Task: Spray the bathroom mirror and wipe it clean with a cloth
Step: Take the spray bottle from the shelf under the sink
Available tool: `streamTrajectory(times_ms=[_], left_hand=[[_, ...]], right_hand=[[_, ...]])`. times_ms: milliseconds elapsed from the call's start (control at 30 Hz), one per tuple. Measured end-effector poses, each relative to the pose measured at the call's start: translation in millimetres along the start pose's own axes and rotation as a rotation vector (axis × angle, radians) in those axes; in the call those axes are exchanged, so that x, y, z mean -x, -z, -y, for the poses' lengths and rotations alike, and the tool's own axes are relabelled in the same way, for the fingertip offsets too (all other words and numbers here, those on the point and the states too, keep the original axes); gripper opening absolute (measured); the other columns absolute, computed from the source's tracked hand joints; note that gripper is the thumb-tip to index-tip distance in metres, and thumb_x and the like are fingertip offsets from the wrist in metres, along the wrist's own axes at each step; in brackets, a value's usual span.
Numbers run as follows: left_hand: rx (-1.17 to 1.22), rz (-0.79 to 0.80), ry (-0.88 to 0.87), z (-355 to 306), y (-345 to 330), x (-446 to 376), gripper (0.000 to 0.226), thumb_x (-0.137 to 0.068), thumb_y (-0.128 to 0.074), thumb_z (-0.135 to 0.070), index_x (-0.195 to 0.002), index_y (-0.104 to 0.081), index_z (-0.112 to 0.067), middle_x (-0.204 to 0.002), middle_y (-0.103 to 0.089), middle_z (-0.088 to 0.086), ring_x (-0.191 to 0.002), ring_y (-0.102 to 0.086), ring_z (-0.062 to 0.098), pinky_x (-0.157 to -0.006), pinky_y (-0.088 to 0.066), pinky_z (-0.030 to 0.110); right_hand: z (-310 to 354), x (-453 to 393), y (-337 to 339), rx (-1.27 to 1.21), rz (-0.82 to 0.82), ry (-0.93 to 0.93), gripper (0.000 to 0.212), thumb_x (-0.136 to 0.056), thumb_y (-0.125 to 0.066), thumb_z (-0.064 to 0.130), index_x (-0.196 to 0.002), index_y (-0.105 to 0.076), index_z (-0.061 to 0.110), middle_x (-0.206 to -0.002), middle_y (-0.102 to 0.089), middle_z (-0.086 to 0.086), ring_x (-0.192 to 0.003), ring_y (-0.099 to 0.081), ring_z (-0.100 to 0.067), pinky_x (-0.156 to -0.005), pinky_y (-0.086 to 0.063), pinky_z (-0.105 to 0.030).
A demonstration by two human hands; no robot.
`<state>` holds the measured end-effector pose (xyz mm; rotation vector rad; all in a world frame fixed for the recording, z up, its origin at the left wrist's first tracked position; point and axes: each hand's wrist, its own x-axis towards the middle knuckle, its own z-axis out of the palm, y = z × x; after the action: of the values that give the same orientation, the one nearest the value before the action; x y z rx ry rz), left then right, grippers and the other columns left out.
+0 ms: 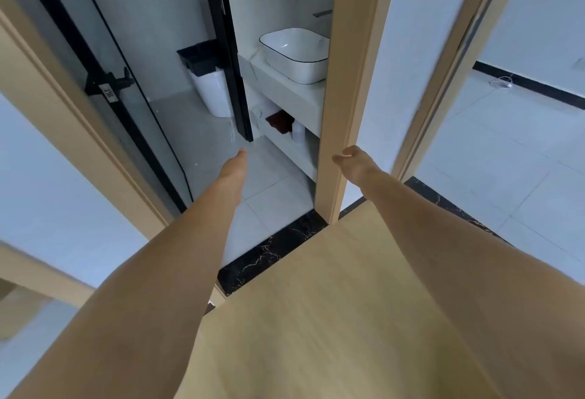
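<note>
Nearest floor: light wood-grain floor [332, 319] under the viewer, both bare forearms stretched forward over it.
Threshold: black marble strip [272, 253] with pale veining, laid across the doorway between the wood and the grey tiles [262, 196] of the bathroom.
Door frame: beige wooden post [348, 88] on the right side of the opening; a matching one runs along the left.
Left hand [235, 166]: held out over the tiles, seen edge-on with fingers pointing ahead, touching and holding nothing (how far the fingers are spread cannot be told).
Right hand [351, 162]: fingers loosely curled, just beside the right post at its edge; contact with the wood cannot be confirmed; nothing in its grasp.
Glass door [104, 82]: black-framed, standing open on the left, black handle fitted.
Vanity [285, 88]: pale counter with an open shelf below, holding a dark item and a white bottle (both blurred).
Basin [296, 53]: white, dark-rimmed, sitting on the counter.
Bin [210, 82]: white with black liner, on the tiles behind the glass door.
Mirror: not identifiable; the post hides the wall above the basin.
</note>
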<state>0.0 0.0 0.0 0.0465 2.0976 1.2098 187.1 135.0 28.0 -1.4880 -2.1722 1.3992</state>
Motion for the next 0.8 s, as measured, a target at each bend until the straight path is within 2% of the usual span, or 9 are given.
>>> streamTrajectory(times_ms=[333, 433, 567, 700, 800], left_hand=[[-0.007, -0.005, -0.062, -19, 5, -35, 0.063, -0.107, -0.026, -0.049, -0.155, -0.027, -0.008, -0.160, -0.033, 0.011, -0.145, -0.035, 0.026, -0.122, -0.023, 0.042], [-0.024, -0.007, -0.091, -30, 11, -49, 0.063, -0.107, -0.027, -0.049, -0.156, -0.026, -0.009, -0.159, -0.033, 0.010, -0.144, -0.035, 0.026, -0.121, -0.024, 0.042], [-0.022, -0.013, -0.134, -49, 20, -76, 0.060, -0.107, -0.030, -0.047, -0.155, -0.029, -0.011, -0.159, -0.035, 0.009, -0.143, -0.038, 0.027, -0.120, -0.028, 0.043], [-0.029, 0.003, -0.136, -70, 32, -106, 0.060, -0.106, -0.031, -0.048, -0.155, -0.029, -0.012, -0.159, -0.034, 0.008, -0.142, -0.039, 0.028, -0.120, -0.028, 0.045], [-0.030, 0.013, -0.153, -86, 39, -130, 0.059, -0.106, -0.032, -0.047, -0.153, -0.034, -0.010, -0.156, -0.038, 0.009, -0.140, -0.041, 0.030, -0.118, -0.029, 0.045]], right_hand=[[19, -37, -11, 0.001, 0.028, 0.023, 0.052, -0.106, -0.043, 0.036, -0.152, -0.036, 0.013, -0.148, -0.047, -0.013, -0.134, -0.046, -0.031, -0.102, -0.038, -0.036], [32, -51, -12, 0.001, 0.025, 0.035, 0.052, -0.106, -0.043, 0.035, -0.152, -0.035, 0.013, -0.147, -0.047, -0.014, -0.133, -0.046, -0.032, -0.101, -0.038, -0.035], [51, -68, -15, -0.018, -0.002, 0.036, 0.050, -0.106, -0.044, 0.033, -0.151, -0.037, 0.013, -0.143, -0.049, -0.014, -0.129, -0.050, -0.032, -0.091, -0.037, -0.032], [70, -91, -25, -0.052, -0.011, 0.006, 0.048, -0.104, -0.048, 0.035, -0.146, -0.043, 0.013, -0.134, -0.057, -0.016, -0.121, -0.056, -0.033, -0.100, -0.045, -0.040], [82, -111, -33, -0.098, -0.024, 0.003, 0.051, -0.101, -0.052, 0.038, -0.145, -0.045, 0.015, -0.135, -0.057, -0.015, -0.123, -0.056, -0.032, -0.109, -0.044, -0.044]])
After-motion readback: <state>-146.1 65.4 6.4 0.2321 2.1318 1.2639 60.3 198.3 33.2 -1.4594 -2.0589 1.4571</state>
